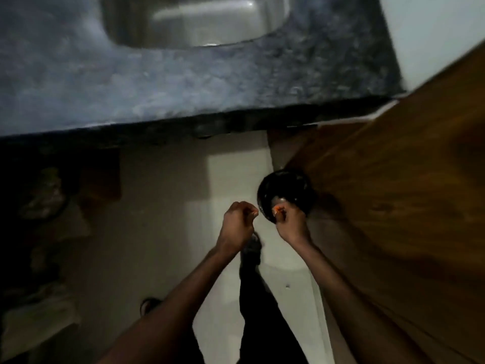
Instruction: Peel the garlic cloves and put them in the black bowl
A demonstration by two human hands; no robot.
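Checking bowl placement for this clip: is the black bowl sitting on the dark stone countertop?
No. The black bowl sits at the edge of the brown wooden surface, below the countertop.

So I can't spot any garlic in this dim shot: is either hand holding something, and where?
Right hand grips the black bowl at its near rim. Left hand is curled; whether it holds anything cannot be told.

No text, label, brand, number or sign can be read anywhere in this dim, blurred view.
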